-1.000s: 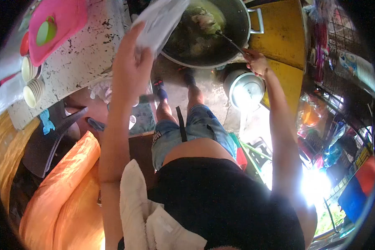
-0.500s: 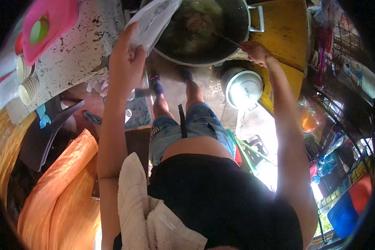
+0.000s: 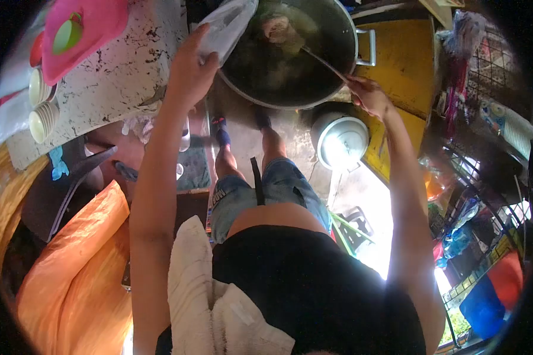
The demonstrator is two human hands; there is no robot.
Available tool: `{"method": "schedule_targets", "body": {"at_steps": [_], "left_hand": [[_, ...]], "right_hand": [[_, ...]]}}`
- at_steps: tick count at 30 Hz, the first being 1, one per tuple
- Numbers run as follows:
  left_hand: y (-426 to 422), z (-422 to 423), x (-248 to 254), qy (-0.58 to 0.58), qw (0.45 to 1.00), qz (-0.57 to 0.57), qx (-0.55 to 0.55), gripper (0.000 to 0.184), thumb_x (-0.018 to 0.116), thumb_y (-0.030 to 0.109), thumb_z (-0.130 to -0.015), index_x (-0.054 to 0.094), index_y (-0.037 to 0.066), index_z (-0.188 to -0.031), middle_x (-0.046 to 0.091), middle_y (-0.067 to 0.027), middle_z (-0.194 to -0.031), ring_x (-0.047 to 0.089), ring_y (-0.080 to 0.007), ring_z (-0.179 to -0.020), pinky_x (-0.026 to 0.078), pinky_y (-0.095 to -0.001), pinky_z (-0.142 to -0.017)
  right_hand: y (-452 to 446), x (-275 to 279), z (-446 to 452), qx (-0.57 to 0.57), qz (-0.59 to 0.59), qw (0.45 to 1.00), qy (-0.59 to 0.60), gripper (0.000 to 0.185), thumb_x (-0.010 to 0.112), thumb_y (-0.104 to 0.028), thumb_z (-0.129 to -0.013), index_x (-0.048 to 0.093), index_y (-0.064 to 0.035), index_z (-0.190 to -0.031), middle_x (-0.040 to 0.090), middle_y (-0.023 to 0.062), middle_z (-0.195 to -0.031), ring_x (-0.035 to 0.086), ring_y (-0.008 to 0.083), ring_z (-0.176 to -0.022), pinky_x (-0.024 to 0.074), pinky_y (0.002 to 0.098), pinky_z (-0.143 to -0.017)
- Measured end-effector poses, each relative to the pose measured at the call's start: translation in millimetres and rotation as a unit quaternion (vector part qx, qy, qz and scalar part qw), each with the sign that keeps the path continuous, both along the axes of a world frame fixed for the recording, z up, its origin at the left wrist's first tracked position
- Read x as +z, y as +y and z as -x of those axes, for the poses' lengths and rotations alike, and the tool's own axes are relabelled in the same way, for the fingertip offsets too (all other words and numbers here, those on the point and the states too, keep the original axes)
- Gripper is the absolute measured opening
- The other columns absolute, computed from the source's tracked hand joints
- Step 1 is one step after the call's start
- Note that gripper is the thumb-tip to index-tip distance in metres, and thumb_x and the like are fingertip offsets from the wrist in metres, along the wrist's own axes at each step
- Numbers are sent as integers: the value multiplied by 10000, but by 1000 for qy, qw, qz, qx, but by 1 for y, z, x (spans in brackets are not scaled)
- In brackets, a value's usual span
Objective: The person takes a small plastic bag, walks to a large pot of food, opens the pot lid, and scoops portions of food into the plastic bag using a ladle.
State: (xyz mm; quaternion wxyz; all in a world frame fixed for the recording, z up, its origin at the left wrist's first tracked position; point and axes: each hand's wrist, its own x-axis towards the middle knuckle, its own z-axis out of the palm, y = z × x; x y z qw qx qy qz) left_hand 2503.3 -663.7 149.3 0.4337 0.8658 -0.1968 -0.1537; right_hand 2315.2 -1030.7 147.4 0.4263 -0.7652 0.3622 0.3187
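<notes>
Bowls, cream-coloured and ribbed (image 3: 44, 120), sit in nested stacks at the left edge of a white table with chipped paint (image 3: 139, 56). Beside them lies a bright pink plastic tray (image 3: 98, 42), bearing a light green plastic cup (image 3: 67, 36). Below the table, a shiny orange cloth (image 3: 71, 266) spreads in broad folds.

The left hand (image 3: 190, 74) is raised near the table's right side, its fingers and thumb closed on a clear, crumpled plastic bag (image 3: 226, 28). The bag slants up over the left rim of a large, dark, round pot (image 3: 290, 99). A white terry towel (image 3: 189, 284) hangs beside the person's black top (image 3: 302, 278).

Murky, brownish liquid fills the lower part of the pot, and a pale, pinkish-brown lump (image 3: 277, 28) shows in its upper half. A long, thin-handled utensil (image 3: 326, 65) slopes from the lump across the right rim. The right hand (image 3: 370, 97) has a narrow grip on the outer end of its handle.

Below this hand, a smaller, silver metal pot with a lid (image 3: 343, 142) stands near a yellow wooden surface (image 3: 397, 50). Farther right, a dark wire rack (image 3: 485, 50) borders hanging plastic goods.
</notes>
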Motion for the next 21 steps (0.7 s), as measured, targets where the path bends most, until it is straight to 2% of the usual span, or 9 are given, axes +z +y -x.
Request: {"method": "schedule_targets", "body": {"at_steps": [4, 7, 10, 13, 14, 16, 19, 21], "left_hand": [[-38, -22, -22, -2, 995, -88, -41, 627, 606, 105, -817, 416, 45, -1411, 654, -230, -1063, 675, -290, -797, 529, -381, -759], [-68, -31, -46, 89, 989, -78, -83, 635, 624, 106, -794, 424, -4, -1387, 646, -215, -1076, 680, -285, -873, 534, -380, -769], [-93, -32, -48, 299, 949, 1, -98, 647, 634, 111, -784, 428, -25, -1382, 655, -176, -1019, 664, -205, -863, 538, -324, -762], [-116, -33, -58, 396, 908, 118, -65, 594, 646, 161, -852, 441, 4, -1387, 653, -108, -1016, 660, -188, -857, 538, -335, -779], [-121, -40, -62, 424, 889, 156, -79, 597, 641, 158, -863, 425, 5, -1398, 648, -113, -1031, 653, -190, -889, 531, -330, -802], [-130, -55, -69, 478, 842, 229, -106, 605, 630, 153, -883, 392, 9, -1420, 638, -121, -1062, 641, -195, -954, 516, -320, -847], [-137, -61, -48, 438, 874, 191, -91, 650, 626, 148, -884, 336, 23, -1453, 633, -126, -1078, 618, -193, -1028, 500, -317, -892], [-144, -57, -45, 400, 903, 131, -85, 676, 608, 122, -878, 295, 14, -1467, 630, -126, -1071, 643, -190, -957, 530, -308, -826]], "right_hand": [[1, 74, 6, -51, 13, 999, -10, 397, 517, -302, -986, 541, -128, -1343, 505, -18, -616, 394, 47, -434, 292, 218, -343], [-8, 109, 15, -75, 2, 996, -42, 396, 513, -290, -991, 537, -99, -1337, 498, -25, -604, 379, 39, -411, 284, 222, -336], [-3, 139, 17, -96, 10, 993, -61, 365, 513, -238, -997, 540, -79, -1325, 493, -33, -624, 383, 35, -436, 291, 209, -364], [0, 146, 22, -104, -40, 988, -105, 337, 514, -179, -997, 543, -66, -1313, 485, -43, -653, 410, 28, -495, 300, 191, -401], [2, 146, 22, -109, -43, 988, -102, 328, 507, -142, -998, 544, -43, -1309, 475, -44, -684, 425, 33, -553, 350, 191, -466], [-5, 130, 31, -54, -20, 987, -148, 320, 532, -141, -982, 566, -28, -1279, 567, 10, -737, 503, 87, -591, 419, 234, -529], [-7, 126, 27, 89, 74, 981, -156, 304, 565, -142, -950, 602, -32, -1231, 666, 125, -888, 623, 217, -700, 490, 317, -661], [-5, 133, 14, 168, 124, 967, -145, 294, 576, -152, -932, 622, -51, -1203, 674, 186, -993, 659, 301, -806, 509, 366, -739]]}}
